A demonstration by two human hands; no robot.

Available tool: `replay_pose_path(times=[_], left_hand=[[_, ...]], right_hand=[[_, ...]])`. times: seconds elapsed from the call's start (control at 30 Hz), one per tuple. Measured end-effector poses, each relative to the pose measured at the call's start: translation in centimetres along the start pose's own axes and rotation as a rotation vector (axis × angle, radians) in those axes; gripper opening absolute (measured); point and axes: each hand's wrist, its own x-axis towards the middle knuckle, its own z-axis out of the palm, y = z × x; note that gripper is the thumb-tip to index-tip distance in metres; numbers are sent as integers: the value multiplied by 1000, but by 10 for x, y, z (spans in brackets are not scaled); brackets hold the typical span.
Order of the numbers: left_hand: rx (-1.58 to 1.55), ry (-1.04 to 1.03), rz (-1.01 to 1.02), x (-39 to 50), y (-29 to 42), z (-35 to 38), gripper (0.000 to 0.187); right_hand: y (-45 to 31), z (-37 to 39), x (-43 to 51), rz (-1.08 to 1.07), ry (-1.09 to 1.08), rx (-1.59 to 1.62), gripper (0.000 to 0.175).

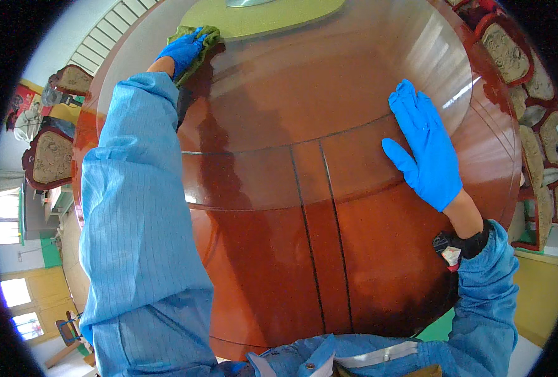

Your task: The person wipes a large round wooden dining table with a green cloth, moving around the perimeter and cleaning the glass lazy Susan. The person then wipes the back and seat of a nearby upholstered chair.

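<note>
My left hand, in a blue glove, lies at the upper left on a crumpled green cloth, which rests on the round clear top layer of a wooden table. The cloth touches or nearly touches the edge of a yellow-green round area at the table's middle. My right hand, gloved in blue as well, is over the right part of the clear layer, palm down, thumb apart from the fingers, with nothing held. How firmly the left fingers grip the cloth is partly hidden.
Chairs with carved wooden frames and patterned upholstery crowd the right side, some stacked. More such chairs stand beyond the table's left edge. At the top centre, the base of a shiny object rests on the yellow-green area.
</note>
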Motion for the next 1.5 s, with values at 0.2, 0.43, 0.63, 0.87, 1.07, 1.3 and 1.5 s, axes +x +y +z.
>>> replay_pose_path(times=[0.2,0.43,0.63,0.87,1.07,1.3,1.5], left_hand=[[-211,-41,29,0,18,-3,51],[-190,40,131,-12,65,-5,48],[-312,149,329,-40,147,-1,39],[-256,144,468,-91,223,-6,46],[-232,68,498,-155,275,-16,50],[-314,33,534,-231,322,-27,50],[-308,42,519,-273,337,-40,52]], right_hand=[[5,4,-4,0,22,27,66],[5,2,-3,-12,69,13,70],[13,3,-7,-31,70,0,69],[33,18,-10,-70,107,-43,64],[47,27,-9,-57,90,-123,60],[58,33,-9,-70,102,-178,58],[58,31,-4,-65,63,-209,57]])
